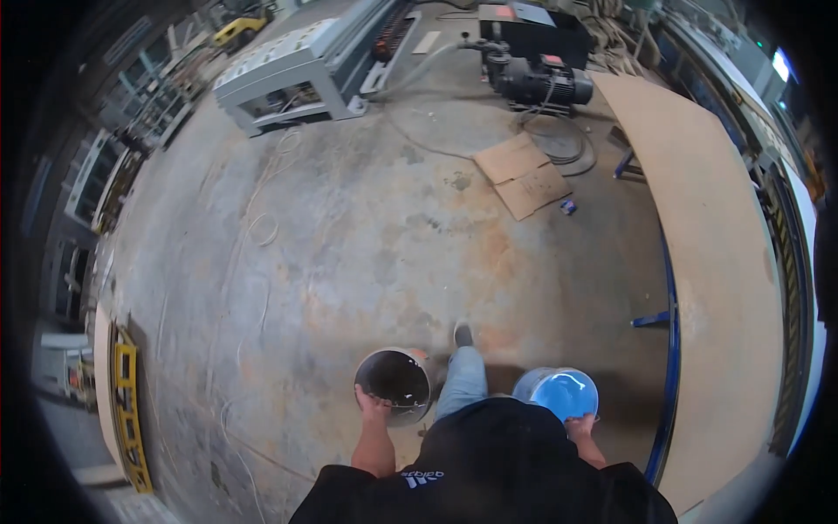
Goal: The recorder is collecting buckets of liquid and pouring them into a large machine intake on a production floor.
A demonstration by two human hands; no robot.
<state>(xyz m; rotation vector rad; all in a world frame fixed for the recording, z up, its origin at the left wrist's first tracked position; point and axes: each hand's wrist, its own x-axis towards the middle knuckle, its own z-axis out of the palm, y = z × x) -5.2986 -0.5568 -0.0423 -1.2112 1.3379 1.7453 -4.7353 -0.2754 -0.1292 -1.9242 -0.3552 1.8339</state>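
My left hand (374, 403) is closed on the near rim of a round bucket (394, 374) with a dark inside and a few small pale specks. On my other side, my right hand (580, 425) grips the near right edge of a whitish bucket (561, 393) that looks bright blue inside. Whether that blue is its contents or its wall, I cannot tell. One of my legs (463, 380), in light blue trousers, steps forward between the two buckets. The undersides of both buckets are hidden.
A long tan board (716, 262) on a blue frame runs along the right. Flattened cardboard (524, 175) lies ahead on the concrete floor, below a black motor (546, 85) with coiled hose. A grey machine (288, 74) stands far left, a yellow metal frame (129, 415) near left. Thin cord (264, 229) trails across the floor.
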